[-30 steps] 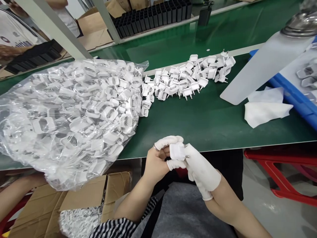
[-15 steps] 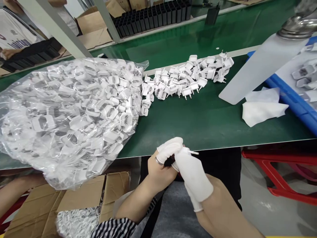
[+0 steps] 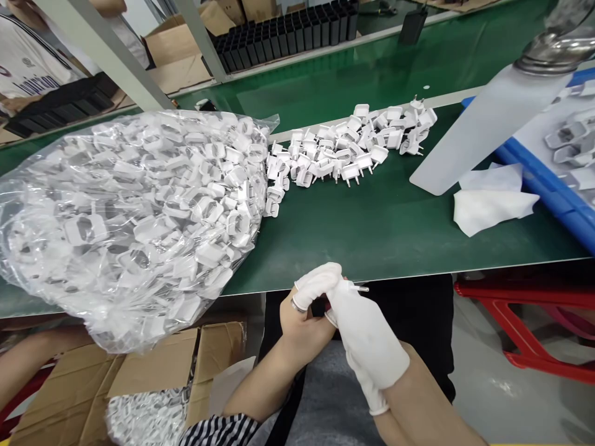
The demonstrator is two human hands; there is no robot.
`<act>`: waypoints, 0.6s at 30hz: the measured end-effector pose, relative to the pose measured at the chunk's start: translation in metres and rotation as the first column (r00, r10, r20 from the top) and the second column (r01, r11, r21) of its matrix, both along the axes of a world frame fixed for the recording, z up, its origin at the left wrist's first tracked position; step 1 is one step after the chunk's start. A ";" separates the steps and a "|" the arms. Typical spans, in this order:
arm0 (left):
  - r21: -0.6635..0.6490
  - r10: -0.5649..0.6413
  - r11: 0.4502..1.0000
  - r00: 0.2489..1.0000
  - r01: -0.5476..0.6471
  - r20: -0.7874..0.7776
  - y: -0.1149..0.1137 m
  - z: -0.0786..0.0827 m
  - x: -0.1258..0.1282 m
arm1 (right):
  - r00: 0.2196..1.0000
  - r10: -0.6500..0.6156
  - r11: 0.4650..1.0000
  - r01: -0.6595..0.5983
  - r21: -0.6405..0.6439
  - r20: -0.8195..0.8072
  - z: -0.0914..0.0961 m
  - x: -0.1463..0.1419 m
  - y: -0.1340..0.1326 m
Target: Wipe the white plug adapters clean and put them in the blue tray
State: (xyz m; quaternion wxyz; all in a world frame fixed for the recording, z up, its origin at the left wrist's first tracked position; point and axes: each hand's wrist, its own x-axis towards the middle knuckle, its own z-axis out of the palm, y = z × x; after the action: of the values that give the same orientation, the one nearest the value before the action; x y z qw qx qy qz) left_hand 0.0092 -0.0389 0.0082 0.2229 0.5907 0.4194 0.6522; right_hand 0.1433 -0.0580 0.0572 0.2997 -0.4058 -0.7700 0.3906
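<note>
My left hand (image 3: pixel 304 331), with white finger covers and a ring, is closed at the near edge of the bench. It meets my right hand (image 3: pixel 372 337), whose fingers are hidden under a white cloth (image 3: pixel 367 328) hanging down to the wrist. Between the fingertips is a small white plug housing (image 3: pixel 349 286); a pin sticks out to the right and its body is mostly covered. On the green bench beyond lies a heap of similar white plug housings (image 3: pixel 344 148). A big clear bag (image 3: pixel 139 217) full of them rests at the left.
A white spray bottle (image 3: pixel 488 130) leans in at the right, beside a folded white cloth (image 3: pixel 493 207) and a blue tray (image 3: pixel 548 186). Below are an open carton (image 3: pixel 153 365) and a red stool (image 3: pixel 520 322). Black cases (image 3: pixel 288 34) and another person (image 3: pixel 32 62) are across the bench.
Both hands have shifted slightly down, still joined around the plug housing. The cloth's lower end has moved down and right. A black case on the far belt has moved right.
</note>
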 end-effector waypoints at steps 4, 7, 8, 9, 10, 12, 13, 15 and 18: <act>-0.052 -0.041 0.998 0.993 0.048 0.115 -0.001 0.007 0.000 | 0.999 0.021 0.998 -0.022 -0.057 -0.032 0.007 0.016 0.006; -0.073 -0.084 0.992 0.975 0.101 0.206 -0.001 0.012 0.000 | 0.999 0.017 0.995 -0.020 -0.096 -0.038 0.007 0.028 0.015; -0.087 -0.094 0.989 0.967 0.117 0.235 -0.001 0.013 0.000 | 0.999 0.015 0.993 -0.019 -0.116 -0.037 0.005 0.030 0.020; -0.103 -0.101 0.986 0.959 0.132 0.265 -0.001 0.013 0.001 | 0.999 0.012 0.991 -0.017 -0.135 -0.035 0.001 0.032 0.025; -0.114 -0.105 0.983 0.950 0.144 0.293 -0.001 0.013 0.001 | 0.999 0.013 0.988 -0.018 -0.152 -0.032 -0.003 0.033 0.031; -0.130 -0.111 0.978 0.937 0.161 0.330 -0.002 0.013 0.002 | 1.000 0.015 0.979 -0.019 -0.202 -0.019 -0.009 0.034 0.041; -0.136 -0.111 0.977 0.933 0.166 0.341 -0.002 0.013 0.002 | 1.000 0.011 0.973 -0.013 -0.230 -0.012 -0.011 0.035 0.044; -0.137 -0.117 0.975 0.929 0.174 0.350 -0.002 0.012 0.002 | 1.000 -0.021 0.960 0.021 -0.281 0.001 -0.009 0.039 0.043; -0.143 -0.122 0.972 0.924 0.184 0.362 -0.002 0.013 0.002 | 0.994 -0.092 0.979 0.101 -0.178 0.056 -0.002 0.046 0.031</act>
State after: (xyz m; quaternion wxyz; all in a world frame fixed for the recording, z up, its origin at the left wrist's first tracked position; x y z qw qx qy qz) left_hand 0.0114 -0.0406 0.0210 0.3955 0.4742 0.3808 0.6883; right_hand 0.1891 -0.0266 0.0548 0.2620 -0.4773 -0.7177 0.4341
